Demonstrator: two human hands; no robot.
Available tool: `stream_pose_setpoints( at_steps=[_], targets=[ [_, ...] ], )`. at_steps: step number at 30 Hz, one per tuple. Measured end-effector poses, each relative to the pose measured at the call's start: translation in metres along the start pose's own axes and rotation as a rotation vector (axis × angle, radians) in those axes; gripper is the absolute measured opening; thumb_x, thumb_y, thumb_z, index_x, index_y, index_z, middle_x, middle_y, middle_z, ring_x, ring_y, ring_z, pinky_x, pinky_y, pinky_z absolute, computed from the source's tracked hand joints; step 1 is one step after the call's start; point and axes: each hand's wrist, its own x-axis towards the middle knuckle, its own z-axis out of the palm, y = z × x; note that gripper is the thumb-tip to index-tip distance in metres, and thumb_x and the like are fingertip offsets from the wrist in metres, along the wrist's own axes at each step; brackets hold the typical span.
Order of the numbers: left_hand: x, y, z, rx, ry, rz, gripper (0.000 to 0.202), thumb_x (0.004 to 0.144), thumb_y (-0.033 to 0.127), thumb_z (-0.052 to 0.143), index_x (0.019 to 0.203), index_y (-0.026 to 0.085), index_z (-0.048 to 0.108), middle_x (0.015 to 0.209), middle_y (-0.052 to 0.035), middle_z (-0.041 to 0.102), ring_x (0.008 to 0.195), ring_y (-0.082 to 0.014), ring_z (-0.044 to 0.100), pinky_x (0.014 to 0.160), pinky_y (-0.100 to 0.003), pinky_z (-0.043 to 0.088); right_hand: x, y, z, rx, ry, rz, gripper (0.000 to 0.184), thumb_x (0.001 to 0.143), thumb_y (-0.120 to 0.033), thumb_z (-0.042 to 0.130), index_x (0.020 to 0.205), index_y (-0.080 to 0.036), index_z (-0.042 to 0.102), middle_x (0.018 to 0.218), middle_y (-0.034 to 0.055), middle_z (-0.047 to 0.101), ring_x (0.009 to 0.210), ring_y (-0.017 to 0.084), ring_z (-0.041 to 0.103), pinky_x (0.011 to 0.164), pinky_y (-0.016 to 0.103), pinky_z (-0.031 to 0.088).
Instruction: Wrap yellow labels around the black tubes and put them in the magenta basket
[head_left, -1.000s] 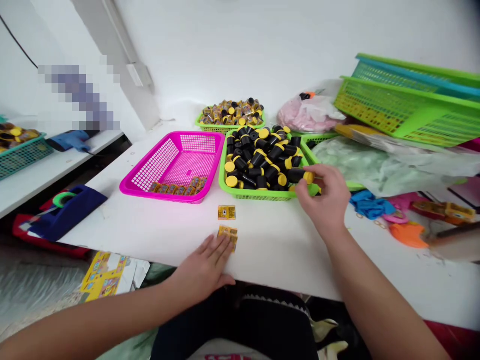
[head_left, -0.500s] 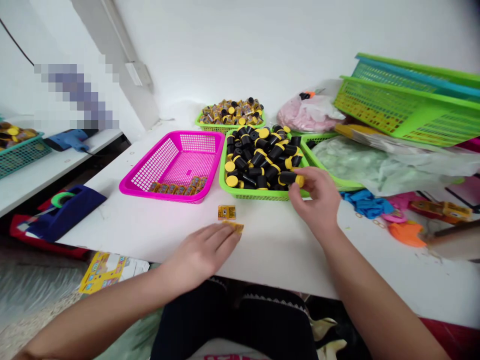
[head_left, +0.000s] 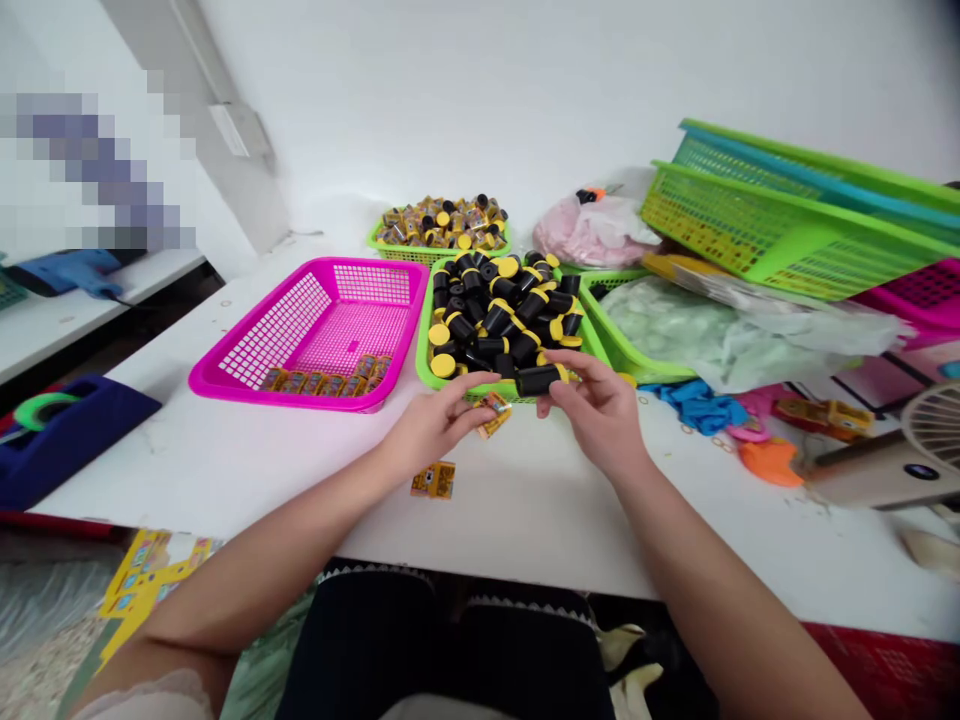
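My left hand pinches a small printed yellow sleeve between thumb and fingertips, just above the white table. Close beside it, my right hand grips a black bottle with a yellow cap, tilted on its side, by the cap end. Another printed sleeve lies flat on the table below my left hand. Behind both hands stands a green basket heaped with black, yellow-capped bottles. To the left, a magenta basket holds several pieces wrapped in the yellow print along its near side.
A second green basket full of wrapped pieces stands at the back. Stacked baskets, plastic bags and a small fan occupy the right. A blue tape dispenser sits at the left edge.
My right hand has brought a bottle from the green basket leftward and nearer. My left hand has lifted a printed sleeve off the table towards it. The whole view has shifted slightly.
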Motion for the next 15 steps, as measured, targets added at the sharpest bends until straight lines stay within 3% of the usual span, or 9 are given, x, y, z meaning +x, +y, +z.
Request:
stream_pose_setpoints(
  at_steps=[6,15],
  targets=[
    [-0.011,-0.011,0.002,-0.024,-0.108,0.021,0.062,0.094,0.024,0.051,0.152,0.021,0.028,0.080,0.0013,0.074,0.067,-0.0130,0.068,0.068,-0.023,0.051,-0.002,0.007,-0.001,0.129,-0.135,0.173,0.029,0.083,-0.042,0.072,0.104,-0.022,0.072,0.071,0.0006,0.070,0.061,0.016,0.066,0.061,0.035,0.057],
    [-0.014,-0.013,0.000,-0.103,-0.019,0.011,0.066,0.094,0.039,0.058,0.151,0.024,0.028,0.104,-0.0079,0.076,0.083,-0.0193,0.074,0.076,-0.029,0.056,-0.002,-0.008,0.006,-0.025,-0.280,0.282,0.032,0.075,-0.039,0.080,0.100,-0.020,0.071,0.065,-0.0007,0.067,0.058,0.014,0.063,0.055,0.030,0.054]
  ],
)
